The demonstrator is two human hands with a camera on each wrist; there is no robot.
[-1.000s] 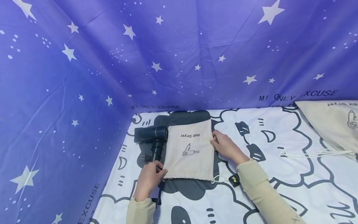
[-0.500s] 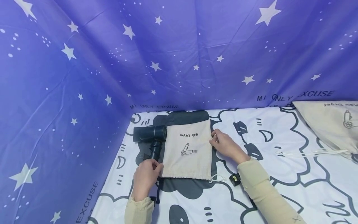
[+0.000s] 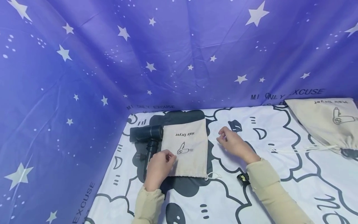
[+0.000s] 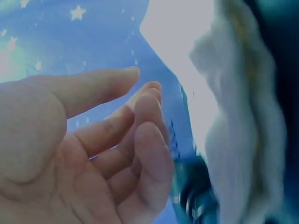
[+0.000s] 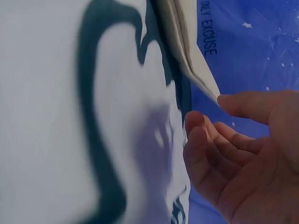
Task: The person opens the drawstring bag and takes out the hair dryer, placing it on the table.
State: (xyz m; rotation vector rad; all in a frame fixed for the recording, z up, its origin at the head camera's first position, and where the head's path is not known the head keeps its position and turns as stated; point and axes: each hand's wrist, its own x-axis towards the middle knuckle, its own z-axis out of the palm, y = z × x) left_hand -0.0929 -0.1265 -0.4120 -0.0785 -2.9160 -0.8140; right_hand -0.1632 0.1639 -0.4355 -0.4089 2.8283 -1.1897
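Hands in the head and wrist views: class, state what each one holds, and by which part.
Nothing is held. The left hand hovers open by the beige bag; the right hand is open beside it.

- Head view looks forward and down over the bed sheet (image 3: pixel 279 174).
- Wrist views sit close at each palm, both sharing the beige pouch (image 3: pixel 185 146) with it.

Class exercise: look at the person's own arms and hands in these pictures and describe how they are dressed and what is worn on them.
Both hands, the left hand and the right hand, are bare, without gloves. Both arms wear long beige sleeves of soft fabric with ribbed cuffs. A small black device with a yellow mark is strapped at the right wrist.
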